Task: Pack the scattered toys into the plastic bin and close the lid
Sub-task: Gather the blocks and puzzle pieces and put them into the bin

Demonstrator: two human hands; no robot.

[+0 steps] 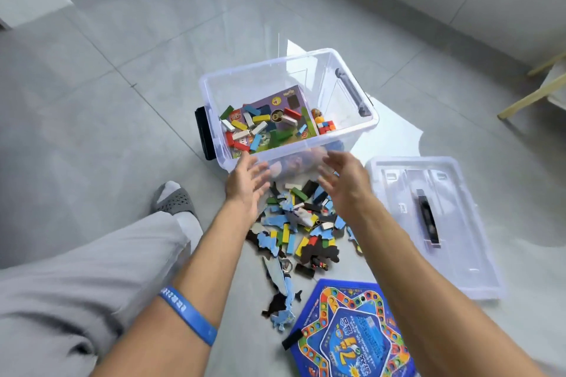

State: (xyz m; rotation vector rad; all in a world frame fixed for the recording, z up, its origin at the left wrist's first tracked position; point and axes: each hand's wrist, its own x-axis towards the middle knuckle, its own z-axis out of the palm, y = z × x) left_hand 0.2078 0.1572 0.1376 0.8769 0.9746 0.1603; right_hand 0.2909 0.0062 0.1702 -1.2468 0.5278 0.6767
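Both forearms reach forward over the toy pile (301,223) toward the bin (288,107), which sits lidless with blocks inside; bare floor surrounds it. Left hand (246,184) and right hand (344,180) hover just before its near wall, fingers spread, seemingly holding nothing. Lid (435,220) lies right of the bin.

the clear plastic bin (346,131) stands open on the floor, dark latches at both ends, coloured wooden blocks (245,128) strewn over a purple box inside. its clear lid (459,254) lies flat just to the right, apart. a heap of scattered toys (301,223) sits before the bin: blocks and what look like blue foam puzzle pieces. a blue game board (352,330) lies nearer.
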